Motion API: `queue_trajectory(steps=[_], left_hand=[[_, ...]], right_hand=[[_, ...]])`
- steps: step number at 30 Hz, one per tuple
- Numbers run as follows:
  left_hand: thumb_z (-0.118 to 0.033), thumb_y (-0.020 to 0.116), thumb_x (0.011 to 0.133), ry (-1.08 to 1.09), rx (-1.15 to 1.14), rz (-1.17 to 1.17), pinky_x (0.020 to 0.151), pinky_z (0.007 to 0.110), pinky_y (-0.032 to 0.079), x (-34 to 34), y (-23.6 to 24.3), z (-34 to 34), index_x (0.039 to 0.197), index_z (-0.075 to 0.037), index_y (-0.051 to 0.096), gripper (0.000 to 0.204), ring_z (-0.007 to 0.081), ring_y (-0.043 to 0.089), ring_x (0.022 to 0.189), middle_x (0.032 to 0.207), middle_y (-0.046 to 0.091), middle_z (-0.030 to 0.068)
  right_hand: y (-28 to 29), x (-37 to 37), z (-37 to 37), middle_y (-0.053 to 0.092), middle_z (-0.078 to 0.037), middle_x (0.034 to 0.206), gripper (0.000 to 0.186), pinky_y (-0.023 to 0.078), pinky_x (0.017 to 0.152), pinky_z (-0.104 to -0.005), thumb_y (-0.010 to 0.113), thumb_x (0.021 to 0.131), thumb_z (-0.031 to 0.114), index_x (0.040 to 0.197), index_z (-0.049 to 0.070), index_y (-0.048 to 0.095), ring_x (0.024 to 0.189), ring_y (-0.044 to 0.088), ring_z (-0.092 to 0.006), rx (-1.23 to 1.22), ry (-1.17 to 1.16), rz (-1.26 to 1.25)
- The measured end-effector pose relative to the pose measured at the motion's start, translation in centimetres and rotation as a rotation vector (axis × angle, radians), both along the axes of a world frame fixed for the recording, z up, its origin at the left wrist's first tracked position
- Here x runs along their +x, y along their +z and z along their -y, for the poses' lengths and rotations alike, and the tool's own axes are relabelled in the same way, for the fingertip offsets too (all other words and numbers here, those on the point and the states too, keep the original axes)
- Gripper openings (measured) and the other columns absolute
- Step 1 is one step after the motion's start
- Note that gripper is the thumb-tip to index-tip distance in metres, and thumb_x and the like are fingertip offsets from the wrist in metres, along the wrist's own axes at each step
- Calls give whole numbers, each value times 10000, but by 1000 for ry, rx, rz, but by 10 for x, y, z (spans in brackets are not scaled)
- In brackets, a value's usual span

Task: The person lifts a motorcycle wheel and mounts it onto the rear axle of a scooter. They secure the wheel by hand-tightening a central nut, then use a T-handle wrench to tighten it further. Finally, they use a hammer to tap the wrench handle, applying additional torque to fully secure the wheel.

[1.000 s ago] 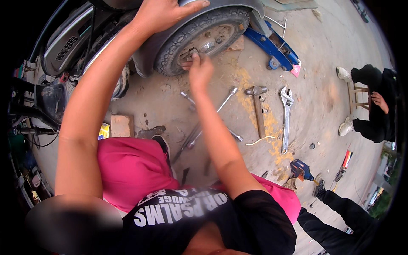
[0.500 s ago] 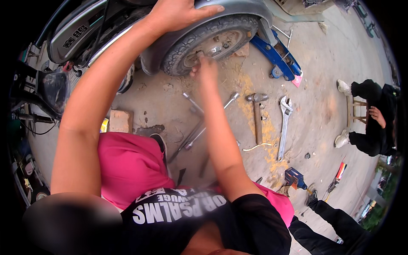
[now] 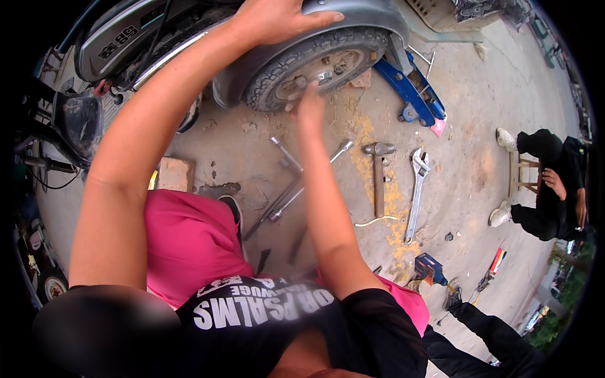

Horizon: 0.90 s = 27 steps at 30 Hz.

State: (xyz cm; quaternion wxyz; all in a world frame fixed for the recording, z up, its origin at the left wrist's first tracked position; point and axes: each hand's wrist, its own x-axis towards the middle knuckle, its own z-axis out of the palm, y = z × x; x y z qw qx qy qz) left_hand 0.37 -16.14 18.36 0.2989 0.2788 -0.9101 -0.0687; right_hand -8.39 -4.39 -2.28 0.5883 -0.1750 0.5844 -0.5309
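Note:
My left hand [image 3: 287, 19] rests open on the dark fender [image 3: 261, 53], its thumb stretched sideways along it. Below it, my right hand [image 3: 305, 101] reaches to the dusty hub [image 3: 334, 69] of the wheel [image 3: 261, 88]; its fingers are smeared by motion, so what they touch or grip is unclear. On the concrete beneath that arm lies a cross wrench [image 3: 283, 211], partly hidden. To its right are a hammer [image 3: 379, 183] and a large adjustable wrench [image 3: 416, 205].
A blue floor jack [image 3: 406, 88] stands right of the wheel, a brick [image 3: 176, 176] at left. A person [image 3: 551, 189] sits on a wooden stool at right. Another person's legs [image 3: 482, 331] are lower right, near a drill [image 3: 428, 271] and a screwdriver [image 3: 498, 258].
The view has shifted slightly. My left hand stays on the fender, while my right hand moves at the hub, blurred. The seated person's other hand has come into sight.

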Motion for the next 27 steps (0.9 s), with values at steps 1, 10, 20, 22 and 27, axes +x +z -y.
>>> queue_trajectory(steps=[1, 10, 20, 22, 27], left_hand=[[-398, 664, 853, -3, 8, -3, 1049, 421, 427, -2, 1, 0, 1271, -29, 601, 561, 346, 549, 1222, 1313, 577, 185], [-402, 662, 852, 2, 18, 1, 1047, 420, 430, -5, 1, 0, 1272, -32, 601, 563, 343, 550, 1222, 1321, 573, 182], [-406, 665, 850, -13, 15, -15, 1047, 419, 431, -5, -1, 2, 1269, -35, 604, 563, 342, 550, 1223, 1315, 578, 182], [-406, 666, 849, -11, 13, -13, 1048, 419, 431, -4, -1, 2, 1270, -36, 604, 564, 342, 550, 1223, 1313, 580, 182], [-404, 667, 848, -4, 10, -8, 1050, 419, 431, -7, -1, 1, 1271, -38, 604, 563, 342, 551, 1223, 1312, 583, 180]], right_hand=[[2, -3, 0, 618, -103, 641, 570, 348, 410, -274, 452, 1005, 507, 881, -23, 620, 458, 487, -147, 40, 4, 24], [16, -7, -4, 656, -117, 798, 470, 357, 410, -249, 437, 1038, 419, 1031, -32, 565, 483, 470, -120, 86, 33, 22], [13, -3, 2, 609, -91, 748, 392, 278, 380, -254, 456, 1023, 385, 964, 9, 553, 449, 401, -118, 69, -36, 79], [14, -11, 5, 602, -99, 745, 388, 258, 375, -258, 448, 1022, 383, 944, 16, 545, 445, 392, -119, 85, 6, 306], [10, -9, 4, 593, -100, 738, 387, 269, 377, -260, 455, 1019, 390, 969, 16, 541, 449, 397, -118, 41, -9, 200]])
